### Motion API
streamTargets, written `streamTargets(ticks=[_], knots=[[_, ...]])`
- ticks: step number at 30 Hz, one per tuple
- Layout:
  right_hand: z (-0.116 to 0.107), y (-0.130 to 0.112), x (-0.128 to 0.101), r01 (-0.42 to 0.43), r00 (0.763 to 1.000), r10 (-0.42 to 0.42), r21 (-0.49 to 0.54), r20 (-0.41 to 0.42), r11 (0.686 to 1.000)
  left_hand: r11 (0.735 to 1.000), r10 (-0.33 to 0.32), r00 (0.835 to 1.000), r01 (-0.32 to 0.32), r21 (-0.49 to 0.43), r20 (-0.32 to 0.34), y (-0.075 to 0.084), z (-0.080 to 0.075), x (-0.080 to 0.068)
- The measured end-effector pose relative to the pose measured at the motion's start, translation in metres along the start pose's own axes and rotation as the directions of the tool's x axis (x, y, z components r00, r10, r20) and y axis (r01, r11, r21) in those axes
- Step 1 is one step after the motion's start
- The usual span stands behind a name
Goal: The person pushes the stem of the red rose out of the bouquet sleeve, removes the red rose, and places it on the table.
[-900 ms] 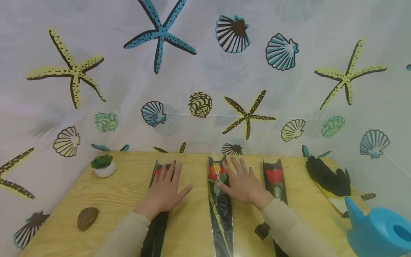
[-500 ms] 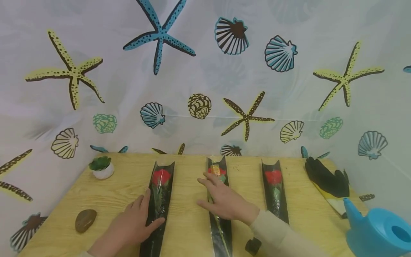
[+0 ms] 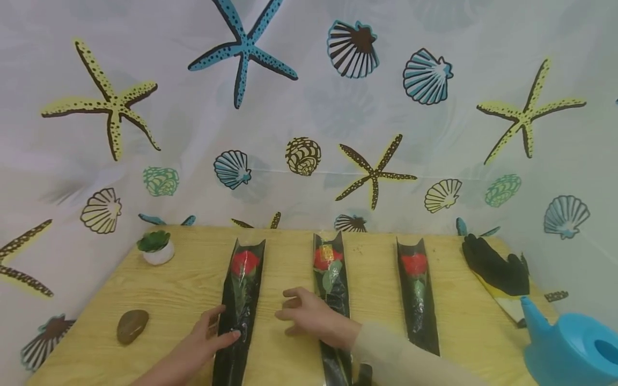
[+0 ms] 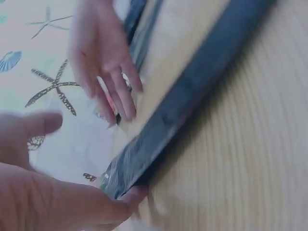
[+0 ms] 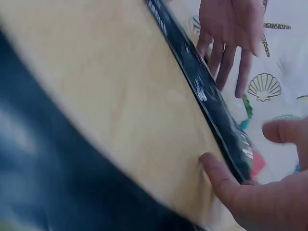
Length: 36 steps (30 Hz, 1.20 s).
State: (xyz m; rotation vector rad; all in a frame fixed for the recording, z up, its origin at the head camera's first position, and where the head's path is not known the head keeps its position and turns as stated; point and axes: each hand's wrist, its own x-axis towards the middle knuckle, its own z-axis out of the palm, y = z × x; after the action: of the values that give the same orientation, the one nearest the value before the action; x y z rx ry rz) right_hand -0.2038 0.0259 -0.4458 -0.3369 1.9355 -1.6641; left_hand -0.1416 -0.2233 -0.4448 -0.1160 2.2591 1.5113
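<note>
Three single red roses in black wrapping sleeves lie lengthwise on the wooden table (image 3: 289, 252). Beside the left wrapped rose (image 3: 245, 262) is my left hand (image 3: 193, 346), its thumb over the sleeve and its fingers at the left edge. In the left wrist view, a fingertip lies against or very near that black sleeve (image 4: 168, 103); contact is unclear. My right hand (image 3: 314, 319) reaches leftward across the middle wrapped rose (image 3: 330, 268), hiding part of its sleeve, with loosely bent fingers between the two sleeves. On the right lies the third wrapped rose (image 3: 415, 265), untouched.
A small potted plant (image 3: 156, 249) and a brown stone (image 3: 132, 326) are on the left. At the right are black-and-yellow gloves (image 3: 497, 271) and a blue watering can (image 3: 569, 346). A small black object (image 3: 364, 373) sits by my right forearm. A patterned cloth hangs behind.
Both hands have come back from the flowers' heads toward the near side. The left hand went to the left sleeve's outer edge; the right moved left and nearer. The sleeves stay in place.
</note>
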Motion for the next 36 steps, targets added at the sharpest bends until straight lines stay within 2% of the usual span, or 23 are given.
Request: streamTargets(ticks=[2,3,5,6,7,9,12,14,21,24,26,28,30,33,36], knots=[[0.006,0.001,0.001,-0.073,0.997,0.067,0.197,0.039,0.978,0.981,-0.052,0.999,0.051,-0.19,-0.003,0.002,-0.001,-0.001],[0.008,0.001,0.001,-0.094,0.995,0.08,0.256,0.066,0.962,0.963,-0.069,0.998,0.067,-0.261,0.001,0.002,0.0,-0.001],[0.014,0.0,0.001,-0.136,0.988,0.105,0.322,0.114,0.937,0.927,-0.083,0.997,0.076,-0.367,-0.002,0.0,0.001,-0.001],[0.017,-0.001,0.0,-0.158,0.984,0.118,0.339,0.135,0.928,0.918,-0.087,0.996,0.078,-0.389,-0.005,-0.001,0.002,-0.001],[0.019,-0.002,-0.001,-0.177,0.98,0.131,0.346,0.151,0.921,0.919,-0.089,0.996,0.077,-0.386,-0.013,-0.003,0.003,0.0],[0.024,-0.003,-0.003,-0.199,0.974,0.144,0.365,0.173,0.91,0.943,-0.084,0.996,0.069,-0.327,-0.031,-0.007,0.007,0.002],[0.03,-0.003,-0.005,-0.216,0.97,0.151,0.386,0.19,0.897,0.98,-0.062,0.997,0.052,-0.193,-0.048,-0.013,0.011,0.004],[0.033,-0.002,-0.005,-0.214,0.97,0.146,0.393,0.195,0.895,0.99,-0.047,0.998,0.041,-0.135,-0.046,-0.014,0.013,0.006],[0.023,-0.006,-0.007,-0.182,0.966,0.102,0.35,0.236,0.919,0.987,-0.019,1.0,0.016,-0.162,-0.019,-0.014,0.019,0.005],[0.011,-0.016,-0.01,-0.137,0.981,0.083,0.328,0.174,0.935,0.98,-0.011,1.0,0.005,-0.197,-0.027,-0.009,0.022,0.0],[0.003,-0.025,-0.012,-0.104,0.992,0.077,0.31,0.098,0.945,0.969,0.005,1.0,-0.011,-0.247,-0.025,-0.003,0.025,-0.004],[-0.006,-0.035,-0.016,-0.078,0.997,0.067,0.303,0.049,0.95,0.95,0.052,0.998,-0.044,-0.31,0.019,0.004,0.028,-0.009],[-0.014,-0.044,-0.02,-0.059,0.998,0.053,0.323,0.026,0.945,0.922,0.121,0.988,-0.076,-0.379,0.098,0.009,0.031,-0.014],[-0.025,-0.056,-0.029,-0.015,1.0,0.018,0.354,-0.005,0.935,0.877,0.233,0.947,-0.106,-0.469,0.22,0.017,0.037,-0.021],[-0.033,-0.065,-0.037,0.039,0.999,-0.03,0.386,-0.03,0.922,0.854,0.297,0.912,-0.122,-0.506,0.282,0.021,0.042,-0.028]])
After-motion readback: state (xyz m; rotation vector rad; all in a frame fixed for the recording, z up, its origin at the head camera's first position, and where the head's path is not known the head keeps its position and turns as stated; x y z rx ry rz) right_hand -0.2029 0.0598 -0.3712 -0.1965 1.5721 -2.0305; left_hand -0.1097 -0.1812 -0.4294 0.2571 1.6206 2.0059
